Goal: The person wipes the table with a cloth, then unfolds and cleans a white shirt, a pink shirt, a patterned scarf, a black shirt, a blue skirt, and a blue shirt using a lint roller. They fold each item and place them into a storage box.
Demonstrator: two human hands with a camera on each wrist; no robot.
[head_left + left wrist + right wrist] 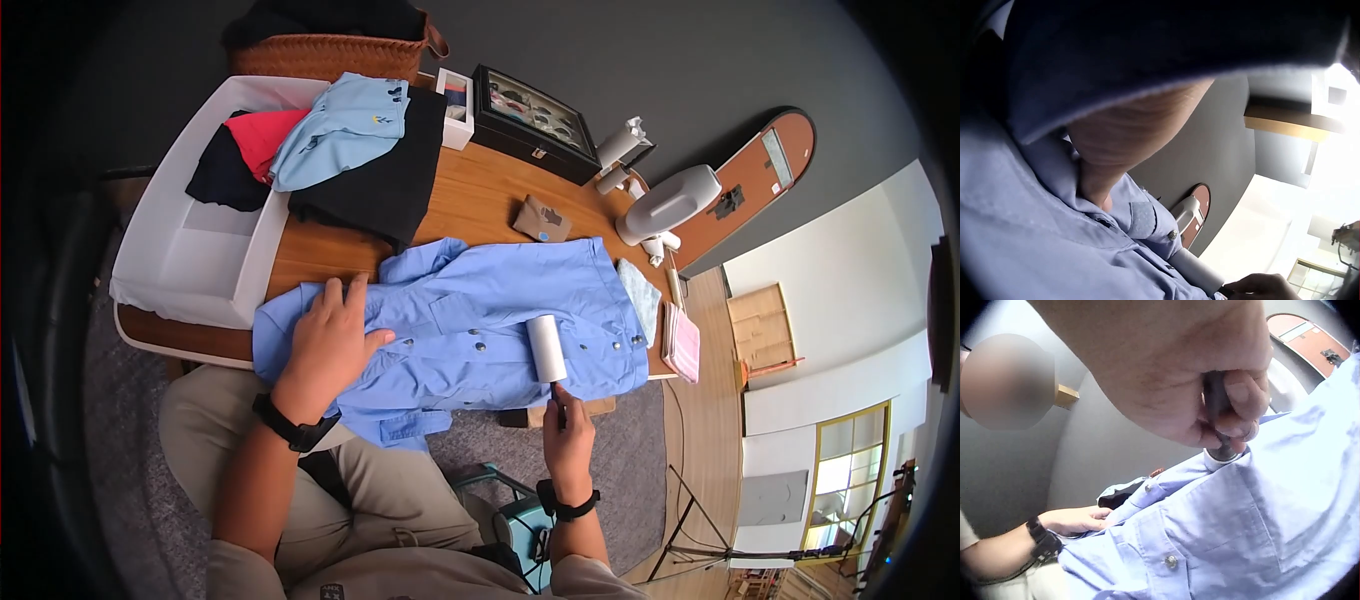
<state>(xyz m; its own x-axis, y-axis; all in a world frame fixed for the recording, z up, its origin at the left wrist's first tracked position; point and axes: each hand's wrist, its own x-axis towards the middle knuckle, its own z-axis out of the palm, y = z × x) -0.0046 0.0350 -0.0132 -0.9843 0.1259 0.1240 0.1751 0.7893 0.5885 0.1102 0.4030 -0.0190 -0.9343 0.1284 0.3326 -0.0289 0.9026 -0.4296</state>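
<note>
A light blue button-up shirt [510, 275] lies spread over the front of the wooden table, one sleeve drooping past the near edge. On its collar end rests my left hand [326, 345], fingers spread and thumb out to the side. My right hand [568, 440] grips the dark handle [1215, 394] of a lint roller. The white roll [546, 348] lies across the shirt's button front, right of the chest pocket. In the left wrist view a blurred fold of blue cloth [1116, 69] covers much of my left hand [1141, 128].
At the left stands a white bin [262, 270] with dark and red clothes and a light blue garment [345, 130] over its side. Behind the shirt are a small brown packet [542, 218], a black display case [530, 120] and a grey-white bottle [668, 203]. Folded pink cloth [682, 343] lies at right.
</note>
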